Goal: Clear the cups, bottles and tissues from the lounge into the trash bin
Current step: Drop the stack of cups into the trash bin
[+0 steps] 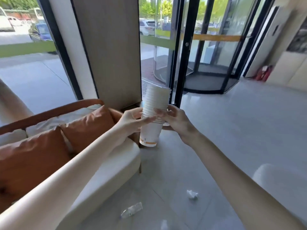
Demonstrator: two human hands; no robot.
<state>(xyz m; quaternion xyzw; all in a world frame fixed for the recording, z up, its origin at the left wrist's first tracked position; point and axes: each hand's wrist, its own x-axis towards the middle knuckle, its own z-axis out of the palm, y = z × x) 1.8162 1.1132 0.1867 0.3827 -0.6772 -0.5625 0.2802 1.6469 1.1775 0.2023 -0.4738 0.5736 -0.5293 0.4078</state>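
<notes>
Both the left hand (131, 119) at 9 o'clock and the right hand (177, 121) at 3 o'clock curl their fingers (159, 113) round a near-upright stack of cups (155, 102), while a bottle (132, 210) and tissue (192, 194) lie on the floor (224, 130) toward 6 o'clock.

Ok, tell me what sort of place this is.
Most likely a building's entrance lobby with a lounge corner: a revolving glass door, a sofa with orange cushions, and tall windows facing parked cars.
</notes>
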